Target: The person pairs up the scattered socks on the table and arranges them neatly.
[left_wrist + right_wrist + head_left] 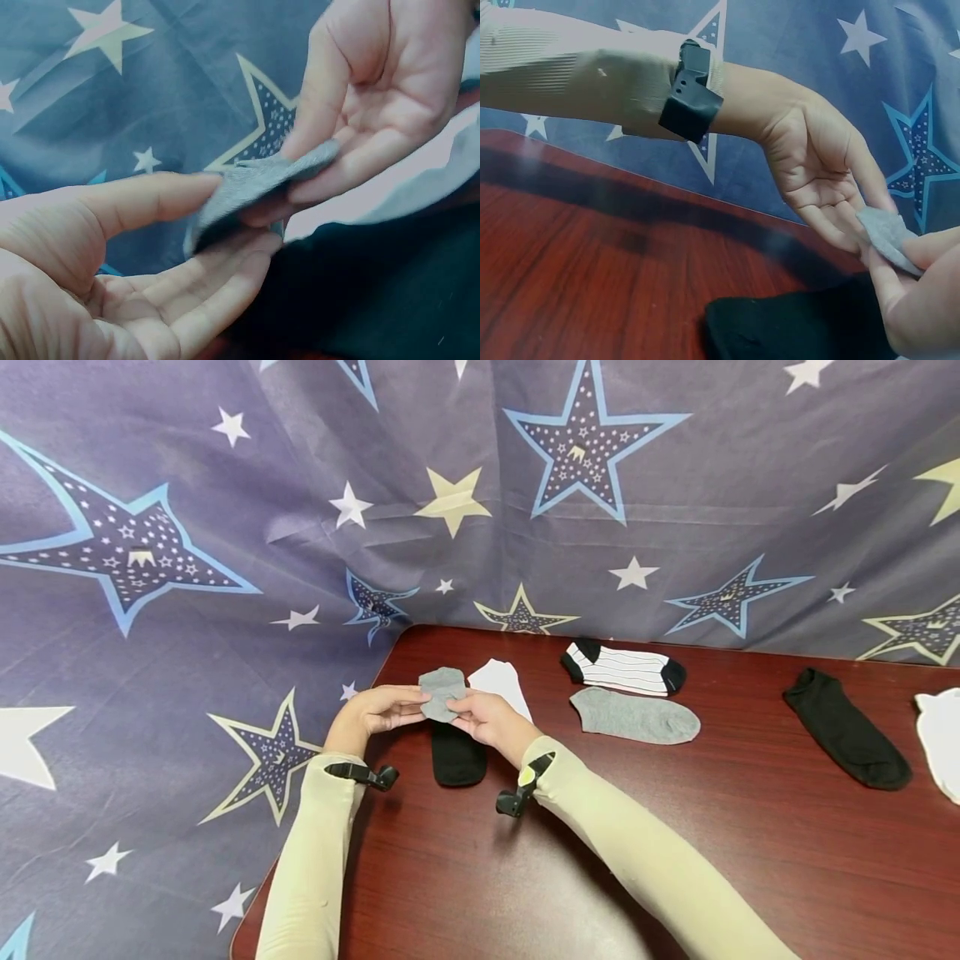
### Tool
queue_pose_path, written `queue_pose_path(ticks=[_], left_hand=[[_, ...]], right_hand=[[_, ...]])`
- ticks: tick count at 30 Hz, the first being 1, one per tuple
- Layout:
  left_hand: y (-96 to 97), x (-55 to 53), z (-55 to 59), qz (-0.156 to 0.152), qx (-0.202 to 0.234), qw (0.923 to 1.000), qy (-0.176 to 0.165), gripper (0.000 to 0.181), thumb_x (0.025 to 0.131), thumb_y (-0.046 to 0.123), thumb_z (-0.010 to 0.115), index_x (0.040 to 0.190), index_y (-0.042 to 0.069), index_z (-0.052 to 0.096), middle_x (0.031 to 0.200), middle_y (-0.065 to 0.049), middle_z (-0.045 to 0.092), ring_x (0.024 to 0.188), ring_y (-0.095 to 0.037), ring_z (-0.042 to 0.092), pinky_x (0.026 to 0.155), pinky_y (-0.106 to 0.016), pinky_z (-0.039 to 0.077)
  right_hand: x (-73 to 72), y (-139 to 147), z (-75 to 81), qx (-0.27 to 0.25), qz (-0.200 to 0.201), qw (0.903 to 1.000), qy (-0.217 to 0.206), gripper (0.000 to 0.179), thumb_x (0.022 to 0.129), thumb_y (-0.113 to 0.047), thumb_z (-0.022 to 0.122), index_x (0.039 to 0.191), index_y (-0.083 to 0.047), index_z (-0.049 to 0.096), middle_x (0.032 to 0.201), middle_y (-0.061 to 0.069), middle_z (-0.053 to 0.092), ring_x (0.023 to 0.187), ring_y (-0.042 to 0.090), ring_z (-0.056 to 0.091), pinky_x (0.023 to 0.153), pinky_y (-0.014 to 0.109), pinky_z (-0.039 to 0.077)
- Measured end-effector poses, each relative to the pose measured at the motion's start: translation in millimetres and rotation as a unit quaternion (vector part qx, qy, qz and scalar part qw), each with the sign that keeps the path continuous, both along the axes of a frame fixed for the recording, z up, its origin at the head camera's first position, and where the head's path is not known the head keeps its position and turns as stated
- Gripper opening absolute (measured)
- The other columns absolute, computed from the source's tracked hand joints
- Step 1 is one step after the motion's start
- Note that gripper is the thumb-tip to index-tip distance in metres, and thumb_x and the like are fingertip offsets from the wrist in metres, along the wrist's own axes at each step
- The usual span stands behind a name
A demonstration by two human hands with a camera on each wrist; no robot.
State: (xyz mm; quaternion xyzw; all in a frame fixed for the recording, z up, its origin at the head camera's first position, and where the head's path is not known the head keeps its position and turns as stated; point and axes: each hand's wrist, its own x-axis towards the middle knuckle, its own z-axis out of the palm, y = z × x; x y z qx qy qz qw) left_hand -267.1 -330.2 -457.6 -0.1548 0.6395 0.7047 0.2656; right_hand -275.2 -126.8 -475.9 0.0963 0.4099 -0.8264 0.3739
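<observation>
A small folded grey sock is held up between both hands, over a black sock on the table. My left hand pinches its left side, thumb on top and fingers beneath, as the left wrist view shows with the grey sock in the middle. On the other side my right hand pinches the sock's right edge between thumb and fingers. Partly hidden behind the hands, a white sock lies beside the black one. In the right wrist view the grey sock shows at the right.
Right of the hands lie a striped white sock with black ends and a flat grey sock. Farther right are another black sock and a white one. A star-patterned cloth hangs along the dark red table's back and left.
</observation>
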Motion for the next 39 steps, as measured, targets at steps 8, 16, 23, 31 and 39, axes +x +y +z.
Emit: queue_pose_path(ticks=[8, 16, 23, 31, 39], left_hand=[[18.9, -6.8, -8.7, -0.024, 0.070, 0.9970, 0.022, 0.037, 0.106, -0.002, 0.045, 0.093, 0.015, 0.075, 0.089, 0.002, 0.078, 0.086, -0.008, 0.074, 0.079, -0.022, 0.059], [34.1, -12.7, -7.2, -0.006, 0.108, 0.9926, 0.055, 0.029, 0.101, -0.014, 0.043, 0.106, 0.008, 0.062, 0.085, 0.001, 0.075, 0.079, -0.009, 0.072, 0.076, -0.021, 0.059], [49.7, -11.3, 4.3, 0.021, 0.082, 0.9921, 0.093, 0.017, 0.100, -0.003, 0.057, 0.094, 0.013, 0.061, 0.067, 0.006, 0.060, 0.061, -0.005, 0.056, 0.058, -0.015, 0.048], [74.6, -28.7, -0.9, 0.040, 0.149, 0.9791, 0.132, 0.026, 0.102, -0.009, 0.047, 0.104, 0.012, 0.063, 0.081, 0.005, 0.069, 0.076, -0.004, 0.065, 0.068, -0.016, 0.055], [111.7, -41.0, 3.2, 0.043, 0.198, 0.9651, 0.166, 0.034, 0.100, -0.017, 0.044, 0.118, 0.009, 0.057, 0.090, 0.001, 0.071, 0.079, -0.008, 0.067, 0.070, -0.018, 0.057]], right_hand=[[-5.4, 10, 3.1, 0.010, 0.001, 0.9999, 0.013, 0.050, 0.100, 0.009, 0.053, 0.149, 0.002, 0.046, 0.153, 0.019, 0.047, 0.144, 0.027, 0.046, 0.120, 0.038, 0.038], [-8.6, 22, 6.6, 0.041, 0.014, 0.9981, 0.045, 0.051, 0.098, 0.015, 0.050, 0.148, 0.004, 0.046, 0.147, 0.020, 0.055, 0.141, 0.027, 0.049, 0.120, 0.039, 0.038], [-13.8, 40, 3.6, 0.033, 0.022, 0.9979, 0.051, 0.044, 0.099, 0.014, 0.051, 0.142, 0.005, 0.051, 0.081, -0.004, 0.072, 0.094, 0.011, 0.066, 0.121, 0.040, 0.037], [-21.4, 67, 9.3, 0.054, 0.037, 0.9923, 0.106, 0.032, 0.100, 0.008, 0.054, 0.131, -0.001, 0.059, 0.082, -0.005, 0.074, 0.080, 0.007, 0.070, 0.088, 0.027, 0.055], [-26.7, 96, 24.7, 0.056, 0.005, 0.9872, 0.149, 0.013, 0.102, -0.002, 0.058, 0.113, -0.006, 0.063, 0.086, -0.004, 0.075, 0.082, 0.009, 0.071, 0.077, 0.024, 0.057]])
